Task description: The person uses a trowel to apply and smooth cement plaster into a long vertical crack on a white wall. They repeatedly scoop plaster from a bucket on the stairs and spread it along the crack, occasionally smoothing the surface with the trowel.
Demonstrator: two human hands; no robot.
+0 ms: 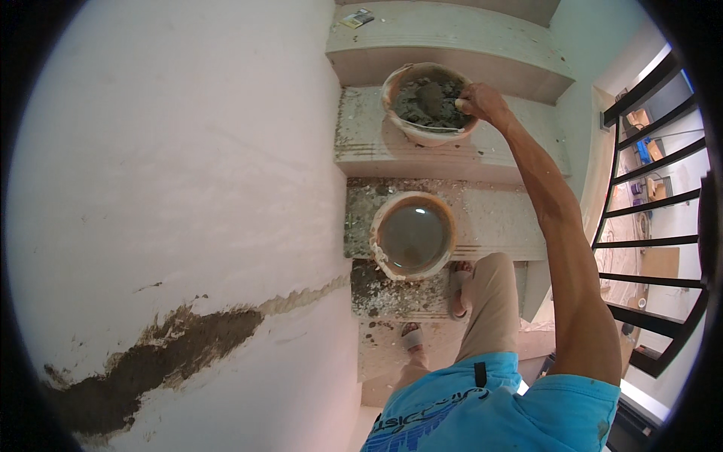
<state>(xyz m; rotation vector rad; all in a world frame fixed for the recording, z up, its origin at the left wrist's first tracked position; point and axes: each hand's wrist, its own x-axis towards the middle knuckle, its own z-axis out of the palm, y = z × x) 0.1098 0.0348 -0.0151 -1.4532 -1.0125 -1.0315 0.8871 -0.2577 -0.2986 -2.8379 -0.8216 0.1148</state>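
My right hand [480, 103] reaches far forward over the rim of a pale bucket [422, 135] on a stair tread. Its fingers are closed round the handle of what looks like a trowel [431, 97], its blade resting among the mortar. Lumpy grey wet mortar [410, 108] fills much of that bucket. One step nearer stands a second bucket [375, 239], holding cloudy greyish water [413, 239]. My left hand is out of view. A dark strip of fresh mortar [188, 350] runs across the white wall on the left, continuing as a narrow rough groove [305, 295] toward the stairs.
Stair treads [497, 218] climb away from me, spattered with mortar crumbs and debris. A black metal railing [655, 197] lines the right side, with a lower room beyond it. A small packet [357, 18] lies on an upper step. My sandalled feet [413, 336] stand on lower steps.
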